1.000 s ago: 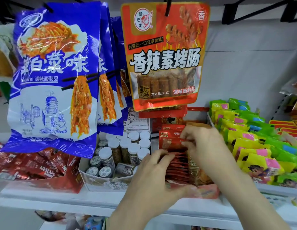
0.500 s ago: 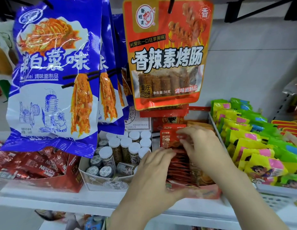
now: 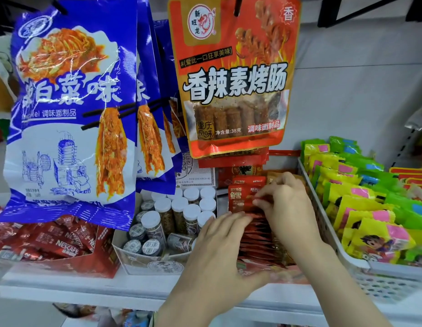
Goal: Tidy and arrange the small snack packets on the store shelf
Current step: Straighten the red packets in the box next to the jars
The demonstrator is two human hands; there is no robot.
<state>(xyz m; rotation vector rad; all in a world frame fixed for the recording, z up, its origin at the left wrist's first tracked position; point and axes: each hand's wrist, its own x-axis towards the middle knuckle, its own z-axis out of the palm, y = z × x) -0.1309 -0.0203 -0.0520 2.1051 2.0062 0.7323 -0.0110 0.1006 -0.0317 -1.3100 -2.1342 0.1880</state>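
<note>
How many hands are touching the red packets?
2: the left hand rests on the near end of the red packets, the right hand pinches one farther back.

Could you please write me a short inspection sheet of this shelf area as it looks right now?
Surface: white shelf, crowded with display boxes.
Job's things: red packets stand in a tight row in their box; brown packets sit beside them, mostly hidden.
Clutter: box of small jars, white lids; red coffee sachets in a red box; white basket of yellow and green packets.
Hands: left hand rests at the row's front, fingers straight; right hand pinches the rear red packets.
Cables: nothing seen.
Surroundings: blue bags and an orange bag hang from hooks above; grey back panel.
</note>
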